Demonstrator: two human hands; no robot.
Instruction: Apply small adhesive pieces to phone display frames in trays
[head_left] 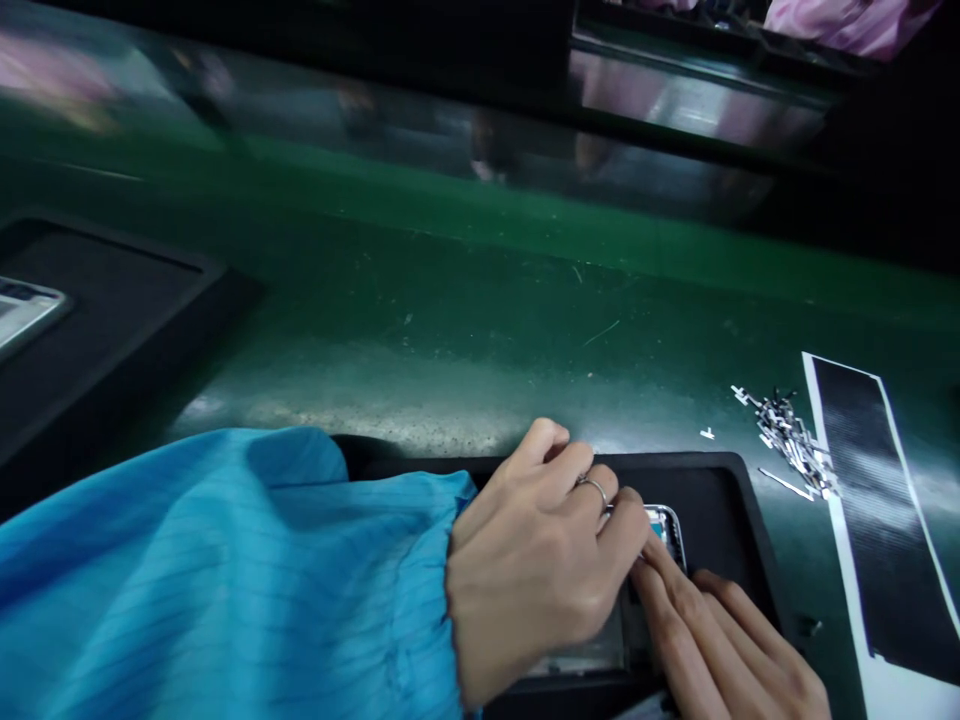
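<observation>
A metal-edged phone frame [664,530] lies in a black rubber tray [720,490], mostly hidden under both hands. My left hand [540,560], with a ring on one finger and a blue sleeve at the wrist, curls its fingertips over the frame's edge. My right hand [720,650] comes in from the lower right, its fingers stretched flat against the frame's lower side. A teal patch shows inside the frame. Whether my right hand grips it is hard to see.
A heap of small metal parts [787,440] lies right of the tray, beside a black strip on white paper [870,510]. A second black tray [97,320] holding a device [22,310] sits at left on the green bench. A pink sleeve [847,25] shows beyond.
</observation>
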